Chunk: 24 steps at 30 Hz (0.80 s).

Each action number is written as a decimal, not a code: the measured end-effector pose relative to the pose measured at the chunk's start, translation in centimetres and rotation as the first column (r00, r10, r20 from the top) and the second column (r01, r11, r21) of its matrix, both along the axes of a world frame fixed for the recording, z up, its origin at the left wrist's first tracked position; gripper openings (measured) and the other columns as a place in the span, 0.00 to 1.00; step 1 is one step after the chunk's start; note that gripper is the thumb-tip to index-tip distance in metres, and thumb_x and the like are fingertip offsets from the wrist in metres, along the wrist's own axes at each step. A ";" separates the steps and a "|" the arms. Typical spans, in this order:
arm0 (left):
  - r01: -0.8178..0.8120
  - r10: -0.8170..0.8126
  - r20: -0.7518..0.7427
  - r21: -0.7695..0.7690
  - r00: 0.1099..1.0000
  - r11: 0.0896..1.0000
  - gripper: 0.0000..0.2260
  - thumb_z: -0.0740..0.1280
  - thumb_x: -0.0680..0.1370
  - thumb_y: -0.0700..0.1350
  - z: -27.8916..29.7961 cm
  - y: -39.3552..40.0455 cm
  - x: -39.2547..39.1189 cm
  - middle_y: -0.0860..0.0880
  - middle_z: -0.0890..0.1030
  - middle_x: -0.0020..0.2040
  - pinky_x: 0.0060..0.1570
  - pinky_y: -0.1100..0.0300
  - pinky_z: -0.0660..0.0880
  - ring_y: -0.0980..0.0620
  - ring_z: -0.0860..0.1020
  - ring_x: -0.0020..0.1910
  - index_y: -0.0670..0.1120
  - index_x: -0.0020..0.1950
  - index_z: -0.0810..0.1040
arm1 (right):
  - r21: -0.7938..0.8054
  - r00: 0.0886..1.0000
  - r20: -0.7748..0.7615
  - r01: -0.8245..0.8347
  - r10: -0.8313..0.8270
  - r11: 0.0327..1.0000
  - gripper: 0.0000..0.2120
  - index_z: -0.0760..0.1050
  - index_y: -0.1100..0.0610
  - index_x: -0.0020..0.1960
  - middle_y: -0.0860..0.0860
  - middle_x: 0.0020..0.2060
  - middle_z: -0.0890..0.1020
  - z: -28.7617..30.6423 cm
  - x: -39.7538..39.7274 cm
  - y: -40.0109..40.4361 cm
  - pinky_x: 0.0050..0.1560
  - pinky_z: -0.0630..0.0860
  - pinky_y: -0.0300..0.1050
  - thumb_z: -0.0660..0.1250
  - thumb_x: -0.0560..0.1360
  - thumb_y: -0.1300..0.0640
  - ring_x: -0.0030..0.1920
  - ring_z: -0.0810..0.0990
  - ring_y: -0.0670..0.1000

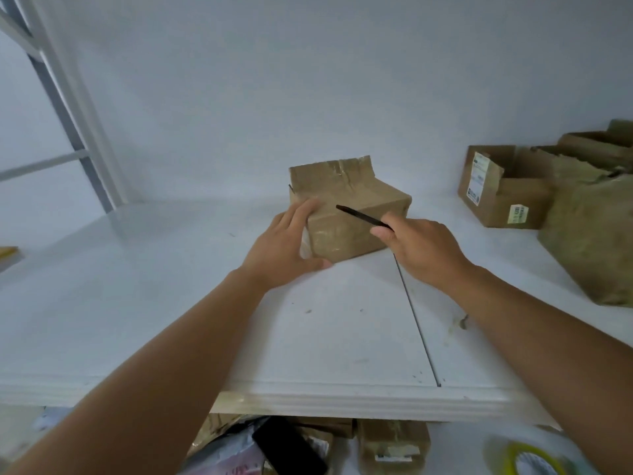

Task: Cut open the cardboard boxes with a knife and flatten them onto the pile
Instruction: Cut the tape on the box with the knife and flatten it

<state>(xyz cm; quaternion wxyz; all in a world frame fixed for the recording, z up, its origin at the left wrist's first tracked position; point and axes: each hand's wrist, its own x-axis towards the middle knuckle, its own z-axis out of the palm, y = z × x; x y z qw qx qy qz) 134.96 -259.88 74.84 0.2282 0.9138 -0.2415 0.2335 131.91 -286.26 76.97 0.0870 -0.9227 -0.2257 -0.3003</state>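
Observation:
A small taped cardboard box stands on the white shelf near the back wall, with one flap raised at its far side. My left hand grips the box's near left corner, fingers over the top and thumb at the base. My right hand holds a dark knife, its blade pointing left over the box's top near the front edge.
Opened cardboard boxes and a large brown paper-wrapped bundle crowd the shelf's right end. A white upright frame stands at the back left. Below the shelf's front edge lie more cardboard, a black object and a tape roll.

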 end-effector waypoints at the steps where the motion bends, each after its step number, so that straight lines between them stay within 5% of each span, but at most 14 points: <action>1: 0.000 0.000 -0.002 -0.003 1.000 1.000 0.47 0.77 0.67 0.62 -0.1 0.0 0.1 0.60 0.59 0.76 0.65 0.58 0.64 0.54 0.62 0.73 0.59 0.77 0.52 | 0.013 1.000 0.017 0.011 -0.012 1.000 0.29 0.69 0.58 0.46 0.51 0.27 0.72 0.1 0.0 -0.3 0.29 0.63 0.46 0.42 0.76 0.35 0.28 0.73 0.58; 5: 0.008 -0.008 0.007 -0.017 1.000 1.000 0.46 0.77 0.66 0.62 0.0 0.0 0.2 0.60 0.60 0.76 0.63 0.59 0.65 0.55 0.63 0.73 0.59 0.76 0.54 | 0.046 1.000 0.008 0.029 -0.029 0.999 0.30 0.70 0.57 0.44 0.49 0.27 0.73 0.2 -0.5 -0.9 0.28 0.63 0.44 0.44 0.75 0.32 0.28 0.73 0.55; 10: 0.027 -0.026 0.019 -0.043 0.999 0.999 0.44 0.78 0.68 0.59 -0.1 0.4 -0.3 0.59 0.61 0.76 0.64 0.61 0.62 0.53 0.64 0.72 0.57 0.76 0.56 | 0.052 0.991 -0.084 -0.102 0.106 0.993 0.13 0.63 0.51 0.49 0.44 0.32 0.68 -0.4 -0.9 -0.3 0.32 0.66 0.47 0.48 0.82 0.42 0.32 0.73 0.53; 19: 0.014 -0.013 0.021 -0.056 1.000 0.998 0.42 0.77 0.69 0.60 0.0 0.5 -1.3 0.61 0.61 0.75 0.61 0.60 0.63 0.54 0.65 0.70 0.59 0.75 0.56 | 0.094 1.000 0.013 -0.015 0.014 0.995 0.25 0.61 0.54 0.37 0.46 0.23 0.65 -0.2 -1.3 -0.4 0.26 0.59 0.42 0.47 0.76 0.33 0.24 0.67 0.53; 24: -0.011 0.005 -0.046 -0.141 0.999 0.990 0.43 0.74 0.65 0.66 0.1 0.6 -1.4 0.78 0.59 0.63 0.58 0.60 0.64 0.65 0.62 0.63 0.64 0.72 0.53 | 0.147 0.999 0.027 0.033 -0.037 0.989 0.30 0.66 0.56 0.34 0.46 0.21 0.65 -0.2 -1.0 -0.7 0.26 0.58 0.40 0.49 0.73 0.29 0.22 0.65 0.50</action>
